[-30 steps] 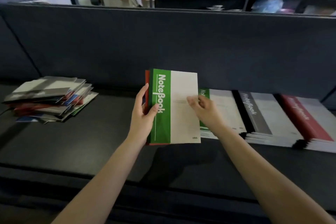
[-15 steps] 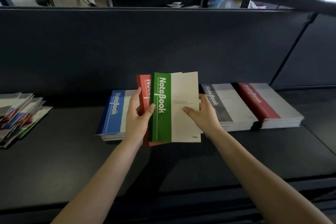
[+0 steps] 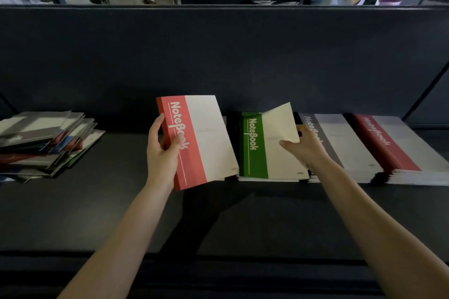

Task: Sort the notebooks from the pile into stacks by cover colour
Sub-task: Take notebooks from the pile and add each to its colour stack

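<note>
My left hand (image 3: 163, 150) grips a red-and-cream notebook (image 3: 204, 138) by its spine edge, tilted above the dark table. My right hand (image 3: 303, 148) pinches the right edge of a green-and-cream notebook (image 3: 267, 150), which lies on top of the green stack (image 3: 267, 178); its far right corner curls upward. To the right lie a grey stack (image 3: 340, 148) and a dark red stack (image 3: 398, 145). The mixed unsorted pile (image 3: 46, 143) sits at the far left. The blue stack is hidden behind the held red notebook.
A dark partition wall (image 3: 218, 60) rises right behind the stacks. The dark table (image 3: 121, 213) stretches from the pile to the stacks and toward me. Shelves and a person are visible beyond the partition.
My right hand has pulled the green notebook off the red one and carried it right onto the green stack. My left hand keeps the red notebook, now fully uncovered.
</note>
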Action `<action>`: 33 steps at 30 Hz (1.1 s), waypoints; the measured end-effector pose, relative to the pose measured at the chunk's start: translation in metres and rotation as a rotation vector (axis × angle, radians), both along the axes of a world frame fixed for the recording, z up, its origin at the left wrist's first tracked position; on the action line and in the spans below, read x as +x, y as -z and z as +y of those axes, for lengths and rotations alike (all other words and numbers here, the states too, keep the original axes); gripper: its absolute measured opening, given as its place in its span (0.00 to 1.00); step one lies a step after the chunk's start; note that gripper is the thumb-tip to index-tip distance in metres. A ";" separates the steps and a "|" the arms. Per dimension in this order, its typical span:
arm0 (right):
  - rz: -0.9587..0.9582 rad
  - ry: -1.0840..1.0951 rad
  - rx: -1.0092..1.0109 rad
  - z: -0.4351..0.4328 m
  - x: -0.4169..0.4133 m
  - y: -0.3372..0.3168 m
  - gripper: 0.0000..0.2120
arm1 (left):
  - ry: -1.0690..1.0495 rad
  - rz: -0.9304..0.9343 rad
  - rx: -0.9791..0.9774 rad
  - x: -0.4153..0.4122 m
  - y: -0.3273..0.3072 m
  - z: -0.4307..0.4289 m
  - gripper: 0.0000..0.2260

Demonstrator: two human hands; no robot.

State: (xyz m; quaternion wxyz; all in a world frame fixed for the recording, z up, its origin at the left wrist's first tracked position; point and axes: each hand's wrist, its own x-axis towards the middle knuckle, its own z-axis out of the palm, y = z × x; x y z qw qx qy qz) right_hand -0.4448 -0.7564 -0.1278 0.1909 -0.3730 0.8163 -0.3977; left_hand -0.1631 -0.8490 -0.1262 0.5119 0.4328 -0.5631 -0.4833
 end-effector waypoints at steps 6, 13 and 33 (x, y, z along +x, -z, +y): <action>0.217 0.000 0.012 -0.012 0.003 0.000 0.23 | -0.026 0.002 0.001 0.010 -0.004 -0.001 0.22; 0.217 0.004 0.079 -0.020 0.003 0.003 0.31 | 0.010 0.047 0.014 0.006 -0.006 0.002 0.22; -0.290 -0.202 -0.211 0.038 0.010 -0.012 0.28 | 0.250 -0.001 -0.035 -0.114 -0.021 0.049 0.22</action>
